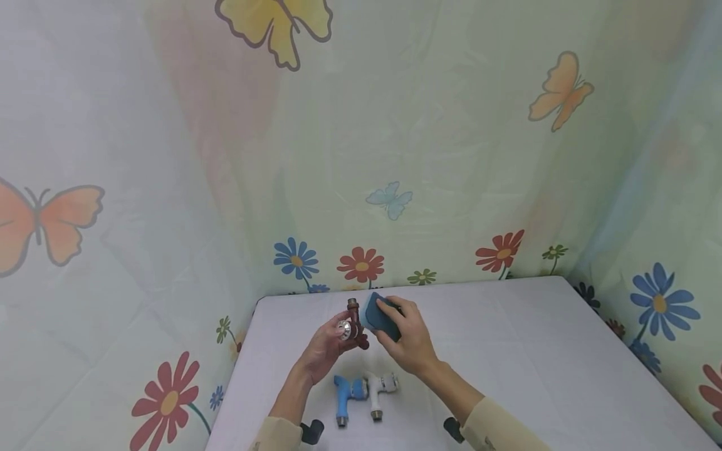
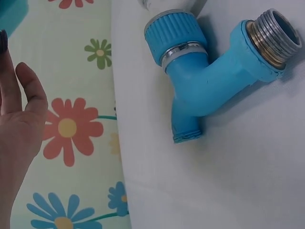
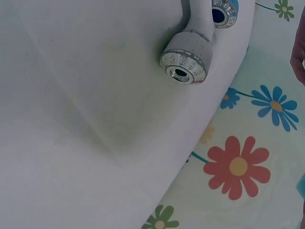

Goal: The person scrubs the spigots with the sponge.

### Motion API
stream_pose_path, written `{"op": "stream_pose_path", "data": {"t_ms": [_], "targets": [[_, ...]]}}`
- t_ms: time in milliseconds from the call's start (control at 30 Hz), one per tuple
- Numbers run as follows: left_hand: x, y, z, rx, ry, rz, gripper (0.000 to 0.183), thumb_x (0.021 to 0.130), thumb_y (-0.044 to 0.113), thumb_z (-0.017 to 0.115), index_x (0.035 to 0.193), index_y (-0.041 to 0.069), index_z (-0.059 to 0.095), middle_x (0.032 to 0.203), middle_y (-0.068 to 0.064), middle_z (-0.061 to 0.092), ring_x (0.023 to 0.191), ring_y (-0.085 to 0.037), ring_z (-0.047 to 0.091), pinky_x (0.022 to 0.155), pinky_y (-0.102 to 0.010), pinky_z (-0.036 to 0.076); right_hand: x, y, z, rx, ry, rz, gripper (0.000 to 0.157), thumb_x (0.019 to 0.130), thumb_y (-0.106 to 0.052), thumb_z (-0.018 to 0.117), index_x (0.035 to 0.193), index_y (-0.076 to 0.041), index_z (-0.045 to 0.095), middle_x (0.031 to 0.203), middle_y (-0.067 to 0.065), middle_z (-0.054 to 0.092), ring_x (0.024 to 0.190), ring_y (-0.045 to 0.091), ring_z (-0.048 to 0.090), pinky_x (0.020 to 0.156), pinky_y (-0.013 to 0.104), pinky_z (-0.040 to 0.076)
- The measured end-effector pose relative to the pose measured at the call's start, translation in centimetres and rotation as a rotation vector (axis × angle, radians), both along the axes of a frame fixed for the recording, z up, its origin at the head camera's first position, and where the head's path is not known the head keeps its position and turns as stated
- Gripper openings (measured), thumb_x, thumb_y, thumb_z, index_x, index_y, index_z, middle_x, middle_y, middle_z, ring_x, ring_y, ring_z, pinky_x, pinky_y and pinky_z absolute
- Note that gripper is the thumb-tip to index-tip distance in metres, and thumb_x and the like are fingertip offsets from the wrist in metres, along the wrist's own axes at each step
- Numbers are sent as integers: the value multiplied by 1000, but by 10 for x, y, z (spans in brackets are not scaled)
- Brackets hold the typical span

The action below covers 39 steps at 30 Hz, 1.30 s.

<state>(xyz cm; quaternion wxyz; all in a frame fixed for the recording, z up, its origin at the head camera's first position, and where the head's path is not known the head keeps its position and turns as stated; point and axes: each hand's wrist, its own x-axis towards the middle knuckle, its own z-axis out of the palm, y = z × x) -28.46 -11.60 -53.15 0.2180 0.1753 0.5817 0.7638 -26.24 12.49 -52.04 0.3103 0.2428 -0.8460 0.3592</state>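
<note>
In the head view my left hand [image 1: 321, 354] grips a dark red water tap [image 1: 354, 313] with a chrome-faced knob, raised above the table. My right hand [image 1: 414, 341] pinches a blue sponge [image 1: 380, 316], dark on one face and lighter on the other, right beside the tap's body. Below the hands lie a blue tap [image 1: 343, 401] and a white tap [image 1: 376, 396], side by side. The left wrist view shows the blue tap [image 2: 205, 86] close up, its threaded metal end at upper right. The white tap's knob [image 3: 186, 59] shows in the right wrist view.
A white-covered table [image 1: 507, 363] spreads under the hands. Behind it and at both sides hangs a curtain [image 1: 451, 156] printed with flowers and butterflies. Small black wrist-worn pieces stick out by the left sleeve [image 1: 279, 435] and right sleeve [image 1: 496, 426].
</note>
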Motion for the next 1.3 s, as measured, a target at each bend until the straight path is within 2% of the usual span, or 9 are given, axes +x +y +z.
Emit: {"op": "stream_pose_path", "data": {"t_ms": [133, 200, 300, 367, 467, 567, 900, 1100, 1300], "targets": [[-2, 0, -2, 19, 39, 51, 78, 100, 22, 53, 167, 31, 14, 143, -2, 61, 131, -17, 62, 124, -53, 28, 9, -7, 2, -45, -37, 108, 63, 86, -21, 86, 144, -17, 62, 145, 9, 56, 131, 31, 55, 93, 51, 60], [-3, 0, -3, 21, 76, 66, 83, 101, 19, 55, 166, 38, 9, 150, -8, 54, 136, -19, 57, 124, -54, 27, 12, -10, 2, -59, -49, 156, 63, 86, -22, 85, 145, -18, 61, 144, 7, 56, 130, 30, 56, 93, 51, 60], [-2, 1, -2, 27, 117, 76, 86, 101, 14, 59, 165, 42, 9, 153, -12, 47, 137, -21, 53, 120, -47, 33, 16, -13, 2, -78, -60, 199, 61, 89, -22, 82, 145, -18, 60, 144, 7, 57, 130, 31, 57, 93, 51, 60], [-2, 1, 0, 38, 136, 86, 88, 99, 12, 62, 165, 41, 12, 151, -14, 47, 132, -23, 55, 117, -42, 40, 16, -14, 2, -85, -64, 202, 59, 90, -22, 81, 145, -18, 61, 144, 7, 57, 129, 30, 57, 93, 51, 60], [-1, 0, 2, 41, 174, 110, 89, 97, 8, 66, 166, 34, 15, 144, -14, 51, 124, -22, 61, 109, -35, 47, 16, -15, 1, -78, -58, 178, 57, 90, -22, 81, 144, -17, 62, 143, 7, 58, 129, 30, 57, 93, 51, 60], [0, 0, 3, 48, 198, 138, 91, 95, 1, 68, 165, 31, 17, 141, -15, 53, 119, -21, 66, 106, -32, 51, 15, -15, 0, -63, -63, 148, 58, 89, -23, 82, 144, -17, 63, 143, 7, 58, 130, 29, 57, 95, 51, 59], [0, 2, 2, 21, 186, 193, 98, 89, -3, 75, 163, 33, 21, 147, -24, 51, 130, -36, 62, 103, -34, 55, 9, -13, -6, -19, -66, 71, 55, 89, -24, 82, 140, -15, 66, 137, 9, 61, 125, 27, 59, 94, 50, 59], [1, 3, 4, 8, 180, 195, 100, 88, -3, 77, 163, 32, 21, 146, -28, 52, 121, -24, 69, 100, -35, 56, 7, -11, -9, 29, -74, -32, 52, 89, -26, 82, 136, -10, 68, 132, 13, 64, 120, 30, 61, 91, 49, 59], [1, 5, 5, 12, 176, 211, 98, 87, -3, 78, 161, 33, 25, 145, -26, 53, 117, -22, 72, 98, -34, 57, 6, -7, -14, 107, -108, -139, 54, 88, -32, 83, 136, -11, 69, 131, 13, 65, 118, 29, 61, 91, 48, 60]]}}
